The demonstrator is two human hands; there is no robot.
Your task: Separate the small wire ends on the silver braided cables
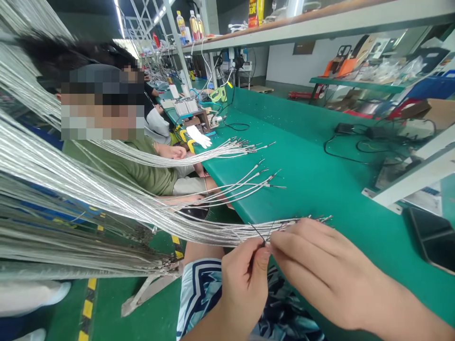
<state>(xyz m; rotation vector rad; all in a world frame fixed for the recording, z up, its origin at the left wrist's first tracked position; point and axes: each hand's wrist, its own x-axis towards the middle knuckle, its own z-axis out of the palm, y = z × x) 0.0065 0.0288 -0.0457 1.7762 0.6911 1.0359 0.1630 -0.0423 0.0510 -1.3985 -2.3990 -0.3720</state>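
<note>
My left hand [245, 279] is closed, thumb and forefinger pinching a thin black wire [256, 231] over the table's front edge. Its fingertips meet those of my right hand [323, 270], which is closed in a pinch too; what lies between the right fingers is hidden. Just behind both hands runs a thick bundle of silvery cables [213, 233], its dark tips showing past my right knuckles. Two smaller groups of cables lie farther off: a few loose cables [245, 184] and a denser bunch [213, 154], with stripped dark ends over the green tabletop.
The green table [302, 175] stretches away with a raised back board. At right lie a black phone [432, 237], a metal shelf post [415, 175] and black cords [341, 151]. A co-worker in a green shirt [142, 175] sits at left, near a white glove [199, 136] and a bench machine [195, 118].
</note>
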